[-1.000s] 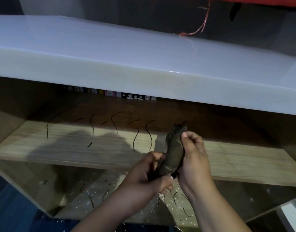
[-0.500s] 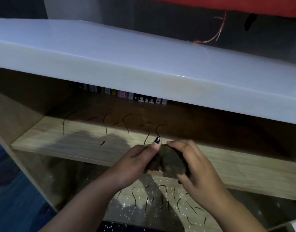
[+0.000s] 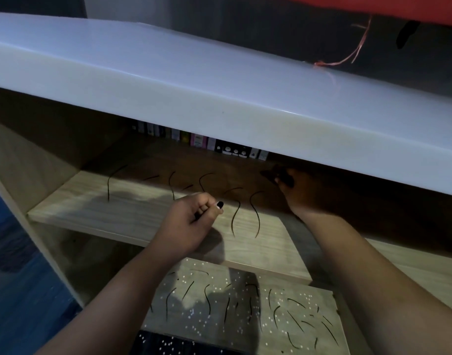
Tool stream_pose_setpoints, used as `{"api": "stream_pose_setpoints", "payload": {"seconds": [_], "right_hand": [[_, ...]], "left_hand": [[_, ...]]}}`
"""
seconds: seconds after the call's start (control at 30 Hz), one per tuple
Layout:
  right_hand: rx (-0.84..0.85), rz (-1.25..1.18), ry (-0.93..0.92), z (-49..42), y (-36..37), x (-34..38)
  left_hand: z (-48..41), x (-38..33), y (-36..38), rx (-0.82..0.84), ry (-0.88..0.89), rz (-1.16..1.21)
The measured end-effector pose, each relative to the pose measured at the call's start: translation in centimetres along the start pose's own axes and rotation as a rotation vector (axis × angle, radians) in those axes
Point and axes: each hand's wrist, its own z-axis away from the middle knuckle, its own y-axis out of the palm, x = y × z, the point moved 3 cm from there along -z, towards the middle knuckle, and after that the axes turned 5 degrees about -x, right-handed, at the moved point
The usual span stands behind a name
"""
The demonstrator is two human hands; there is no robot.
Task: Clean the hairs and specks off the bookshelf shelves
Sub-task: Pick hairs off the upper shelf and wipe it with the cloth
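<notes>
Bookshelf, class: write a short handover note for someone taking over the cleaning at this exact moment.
Left hand: fingers curled, nothing visible in it, above the middle shelf.
Right hand: grips a dark cloth at that shelf's shadowed back.
Done: nothing visibly wiped; hairs lie across the middle shelf.
Left: wipe those, then the hairs and white specks on the lower shelf.

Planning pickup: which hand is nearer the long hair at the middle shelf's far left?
Left. The left hand is right of that hair; the right hand is farther right, gripping a cloth.
</notes>
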Motion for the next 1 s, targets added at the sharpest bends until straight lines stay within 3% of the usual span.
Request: {"api": "stream_pose_setpoints", "payload": {"seconds": [0.13,0.33,0.7,1.0], "right_hand": [[0.102,0.171,-0.138,-1.7,3.1,0.5],[0.137,0.154,-0.174,-2.7,3.5,-0.6],[0.263,0.266,-0.423,3.1,1.4,2.9],[0.151,0.291,-0.282,-0.2,2.2,1.1]], "left_hand": [[-0.2,0.4,-0.4,-0.019,0.01,0.031],[-0.5,0.8,-0.5,-0.039,-0.025,0.069],[-0.4,1.7,-0.2,-0.005,0.003,0.021],[-0.1,1.4,-0.2,-0.013,-0.011,0.031]]}}
